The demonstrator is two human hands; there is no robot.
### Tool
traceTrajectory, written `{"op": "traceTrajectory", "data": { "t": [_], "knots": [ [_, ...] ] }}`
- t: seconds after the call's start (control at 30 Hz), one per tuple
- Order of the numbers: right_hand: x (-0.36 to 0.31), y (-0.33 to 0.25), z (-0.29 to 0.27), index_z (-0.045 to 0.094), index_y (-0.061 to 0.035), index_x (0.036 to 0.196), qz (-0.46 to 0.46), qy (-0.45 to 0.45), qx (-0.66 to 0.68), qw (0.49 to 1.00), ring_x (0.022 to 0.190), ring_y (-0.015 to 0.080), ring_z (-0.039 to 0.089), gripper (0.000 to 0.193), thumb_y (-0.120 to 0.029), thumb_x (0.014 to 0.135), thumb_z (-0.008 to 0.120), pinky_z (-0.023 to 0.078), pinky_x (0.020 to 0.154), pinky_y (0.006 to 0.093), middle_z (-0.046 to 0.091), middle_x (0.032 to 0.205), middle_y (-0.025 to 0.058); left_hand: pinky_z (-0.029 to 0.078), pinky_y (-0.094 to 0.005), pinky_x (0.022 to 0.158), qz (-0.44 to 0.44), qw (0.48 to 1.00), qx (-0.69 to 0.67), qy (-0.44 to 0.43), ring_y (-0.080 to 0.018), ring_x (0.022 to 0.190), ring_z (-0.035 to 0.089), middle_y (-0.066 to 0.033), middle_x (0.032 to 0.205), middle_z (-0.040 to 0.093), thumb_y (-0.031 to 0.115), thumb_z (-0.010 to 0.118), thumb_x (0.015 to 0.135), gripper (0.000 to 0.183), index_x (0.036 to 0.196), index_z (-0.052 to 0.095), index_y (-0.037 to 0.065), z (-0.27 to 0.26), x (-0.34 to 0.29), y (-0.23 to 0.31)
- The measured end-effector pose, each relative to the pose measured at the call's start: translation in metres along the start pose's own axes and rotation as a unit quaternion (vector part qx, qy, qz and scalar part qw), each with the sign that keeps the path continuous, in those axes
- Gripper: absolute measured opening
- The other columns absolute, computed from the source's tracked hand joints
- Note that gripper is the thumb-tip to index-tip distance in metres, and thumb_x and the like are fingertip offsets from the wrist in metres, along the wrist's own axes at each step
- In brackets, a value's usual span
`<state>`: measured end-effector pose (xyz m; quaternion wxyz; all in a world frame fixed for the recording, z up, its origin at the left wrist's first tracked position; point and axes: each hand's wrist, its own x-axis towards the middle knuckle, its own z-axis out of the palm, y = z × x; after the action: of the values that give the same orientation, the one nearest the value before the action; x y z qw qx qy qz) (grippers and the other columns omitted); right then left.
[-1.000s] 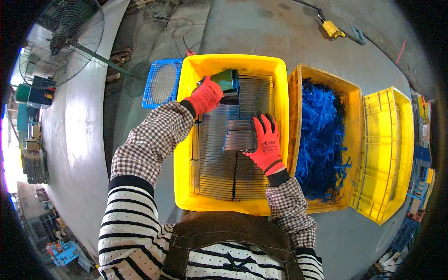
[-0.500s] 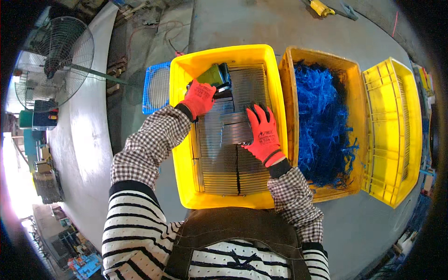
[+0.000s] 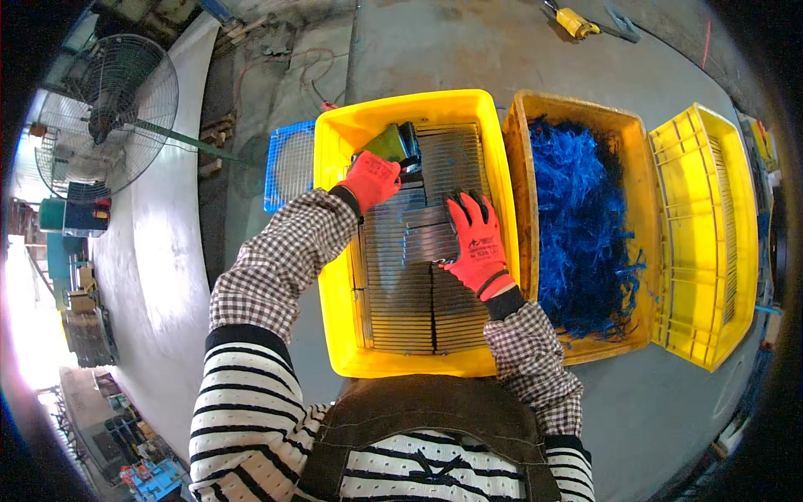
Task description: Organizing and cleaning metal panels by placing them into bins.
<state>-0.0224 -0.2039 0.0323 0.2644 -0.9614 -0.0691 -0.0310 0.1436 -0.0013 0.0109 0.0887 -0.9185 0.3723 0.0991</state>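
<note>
Landmark: yellow crate (image 3: 335, 276) at centre frame, on the concrete floor (image 3: 435, 50), filled with rows of thin grey metal plates (image 3: 401, 301) standing on edge.

Far left of the crate: a pedestal fan (image 3: 104, 113), wire guard facing the floor. Nearer, touching the crate's upper-left corner, a small blue mesh basket (image 3: 288, 163).

Inside the crate, upper left: left hand (image 3: 372, 180), red glove, checked sleeve. Fingers curled down at the top end of the plate rows, beside a dark green flat piece (image 3: 386, 142) at the crate's far wall. Whether the fingers actually grip anything cannot be told; they are bent over, not spread.

Inside the crate, centre right: right hand (image 3: 475, 243), red glove with dark fingertips. Palm down, fingers spread flat on a short bundle of plates (image 3: 427, 238) that lies crosswise over the upright rows. Pressing or resting, not clasping.

Right of the crate, touching its side: an orange-yellow crate (image 3: 514, 167) heaped with blue plastic strapping (image 3: 577, 217). Further right, a second yellow crate (image 3: 711, 234), tilted, leaning against the orange one.

Above the crates, on the floor, well apart: a yellow-handled tool (image 3: 575, 21).
</note>
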Motion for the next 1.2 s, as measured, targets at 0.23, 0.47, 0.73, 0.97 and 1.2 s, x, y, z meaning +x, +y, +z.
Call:
{"op": "traceTrajectory", "data": {
  "t": [0.23,0.47,0.73,0.97,1.2],
  "knots": [
    [-0.001,-0.001,-0.004,0.035,-0.0157,0.137,0.002,-0.024,-0.001,1.000,0.128,0.0391,0.026,0.105,-0.035,0.047,0.085,0.027,0.106,0.0496,0.034,0.139,0.0100,0.043,-0.0436,0.069,-0.068,0.998,-0.005,0.008,-0.0312,0.077,0.063,-0.0137,0.079,0.065,0.036,0.056,0.077,0.028,0.085,0.057,0.009,-0.007,0.002,0.010],
    [0.002,-0.002,-0.005,0.035,-0.0160,0.136,0.009,-0.040,-0.017,0.999,0.128,0.0388,0.026,0.105,-0.034,0.047,0.085,0.026,0.106,0.0490,0.034,0.138,0.0095,0.043,-0.0460,0.066,0.013,0.996,0.088,0.023,-0.0286,0.074,0.063,-0.0143,0.080,0.064,0.019,0.047,0.082,0.017,0.094,0.052,0.007,0.014,0.010,0.015],
    [-0.001,-0.002,-0.006,0.036,-0.0169,0.136,0.022,-0.041,-0.004,0.999,0.129,0.0395,0.025,0.103,-0.034,0.047,0.085,0.026,0.107,0.0490,0.033,0.139,0.0093,0.042,-0.0450,0.068,-0.042,0.993,-0.044,0.106,-0.0319,0.078,0.061,-0.0128,0.081,0.062,0.031,0.060,0.073,0.030,0.093,0.054,0.009,0.001,0.006,0.008],
    [-0.002,0.000,-0.004,0.034,-0.0173,0.138,0.016,-0.038,-0.016,0.999,0.129,0.0389,0.026,0.105,-0.039,0.048,0.083,0.025,0.107,0.0483,0.033,0.139,0.0091,0.042,-0.0444,0.066,-0.087,0.992,-0.017,0.095,-0.0320,0.074,0.061,-0.0133,0.078,0.062,0.032,0.058,0.077,0.026,0.090,0.054,0.010,-0.007,-0.003,0.012],
    [-0.003,0.001,-0.003,0.034,-0.0172,0.137,0.002,-0.019,-0.013,1.000,0.128,0.0383,0.027,0.105,-0.038,0.048,0.084,0.026,0.106,0.0484,0.034,0.139,0.0090,0.041,-0.0421,0.067,0.032,0.992,0.085,0.089,-0.0307,0.069,0.060,-0.0113,0.073,0.060,0.029,0.059,0.078,0.034,0.104,0.051,0.008,0.014,-0.023,-0.012]
  ]
}}
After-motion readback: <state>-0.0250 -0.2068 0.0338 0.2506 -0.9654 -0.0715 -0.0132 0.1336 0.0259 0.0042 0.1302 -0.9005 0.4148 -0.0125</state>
